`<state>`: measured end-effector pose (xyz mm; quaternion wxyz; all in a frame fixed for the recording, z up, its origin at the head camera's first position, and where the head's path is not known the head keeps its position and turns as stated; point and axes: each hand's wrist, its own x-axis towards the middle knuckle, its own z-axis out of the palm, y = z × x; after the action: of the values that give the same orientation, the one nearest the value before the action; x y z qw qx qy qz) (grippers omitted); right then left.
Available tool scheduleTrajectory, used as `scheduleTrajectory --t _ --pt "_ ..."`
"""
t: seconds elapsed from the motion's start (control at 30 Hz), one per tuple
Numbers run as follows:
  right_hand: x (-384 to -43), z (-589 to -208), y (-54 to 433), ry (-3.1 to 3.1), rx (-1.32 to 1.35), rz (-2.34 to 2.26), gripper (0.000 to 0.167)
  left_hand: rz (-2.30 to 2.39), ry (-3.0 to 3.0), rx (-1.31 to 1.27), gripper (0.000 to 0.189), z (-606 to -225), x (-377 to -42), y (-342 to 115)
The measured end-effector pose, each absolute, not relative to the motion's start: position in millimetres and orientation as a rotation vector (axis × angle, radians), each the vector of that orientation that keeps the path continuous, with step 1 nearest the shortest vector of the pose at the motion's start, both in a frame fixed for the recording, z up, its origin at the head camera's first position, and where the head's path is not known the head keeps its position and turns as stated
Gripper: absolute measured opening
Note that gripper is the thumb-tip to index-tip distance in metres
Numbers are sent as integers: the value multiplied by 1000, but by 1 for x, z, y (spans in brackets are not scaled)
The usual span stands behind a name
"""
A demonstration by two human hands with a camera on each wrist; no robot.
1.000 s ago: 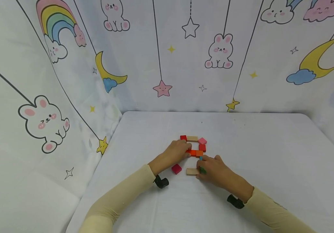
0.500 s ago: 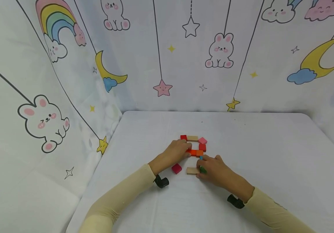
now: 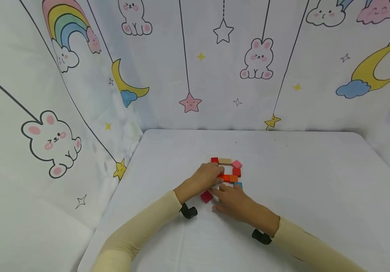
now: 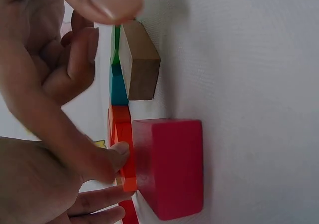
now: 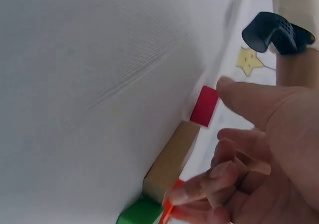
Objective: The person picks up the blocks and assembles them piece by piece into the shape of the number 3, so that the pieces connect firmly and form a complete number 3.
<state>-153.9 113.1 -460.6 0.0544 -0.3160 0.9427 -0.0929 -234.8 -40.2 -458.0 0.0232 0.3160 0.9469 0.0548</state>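
Observation:
My left hand (image 3: 206, 176) grips the left end of the row of orange blocks (image 3: 229, 178) between thumb and fingers. Just nearer to me, my right hand (image 3: 234, 202) hovers with thumb and forefinger apart, holding nothing I can see. Beside its fingertips lies a crimson block (image 3: 206, 197). The right hand mostly covers a plain wooden block (image 5: 172, 154) and a green block (image 5: 142, 211) in the head view; both show in the right wrist view. A teal block (image 3: 238, 185) sits just beyond the right hand.
Farther back on the white table (image 3: 300, 170) lie a red block (image 3: 214, 160), another wooden block (image 3: 225, 161), a pink block (image 3: 237, 164) and a second red block (image 3: 236, 172). A patterned cloth backdrop (image 3: 161, 75) rises behind and at the sides.
My right hand has let go of the blocks at the right and moved left toward the crimson block, uncovering the teal block. My left hand stays in place.

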Motion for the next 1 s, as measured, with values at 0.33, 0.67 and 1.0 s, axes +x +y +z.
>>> scheduleTrajectory --t 0.33,0.67,1.0 --pt "-155 -461 101 2933 -1069 -173 49 190 2888 951 24 -455 -236 -38" --pt "-161 -465 104 2962 -1043 -291 42 198 2892 953 20 -458 -237 -39" --pt "-165 -469 109 2972 -947 -323 42 139 2906 979 22 -456 -236 -39"
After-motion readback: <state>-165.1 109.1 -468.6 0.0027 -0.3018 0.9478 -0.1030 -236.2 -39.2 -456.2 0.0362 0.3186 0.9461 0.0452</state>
